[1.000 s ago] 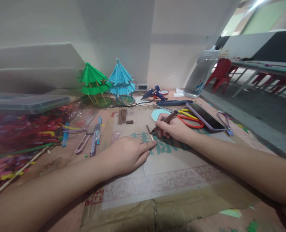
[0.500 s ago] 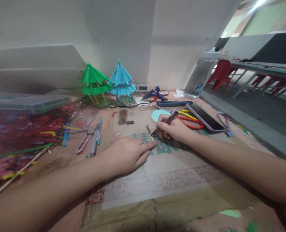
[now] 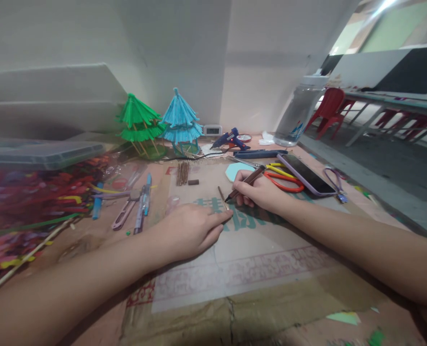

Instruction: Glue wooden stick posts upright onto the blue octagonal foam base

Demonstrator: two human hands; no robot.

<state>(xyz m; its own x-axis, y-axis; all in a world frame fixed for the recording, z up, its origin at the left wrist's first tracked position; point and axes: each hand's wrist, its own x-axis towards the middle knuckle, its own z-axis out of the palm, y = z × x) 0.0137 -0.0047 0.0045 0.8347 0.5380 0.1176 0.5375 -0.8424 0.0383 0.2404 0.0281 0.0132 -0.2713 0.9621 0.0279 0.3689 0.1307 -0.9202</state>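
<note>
My right hand (image 3: 254, 190) grips a brown marker (image 3: 245, 183) like a pen, its dark tip against a short thin wooden stick (image 3: 221, 193). The stick's far part is brown and its near end pale. My left hand (image 3: 195, 228) lies low on the sheet, the index fingertip pressing the stick's near end down and the other fingers curled. Behind my hands lie the brown marker cap (image 3: 193, 182) and a row of several brown sticks (image 3: 182, 173).
Behind stand a green paper pavilion (image 3: 141, 120), a blue one (image 3: 181, 120) and a glue gun (image 3: 231, 139). Scissors (image 3: 285, 180), a phone (image 3: 305, 175) and a large bottle (image 3: 298, 113) are to the right. Pens (image 3: 143, 204) and a heap of colourful scraps (image 3: 43, 206) lie left.
Almost nothing differs; the view has shifted very slightly. Both hands, the marker and the stick keep nearly the same places.
</note>
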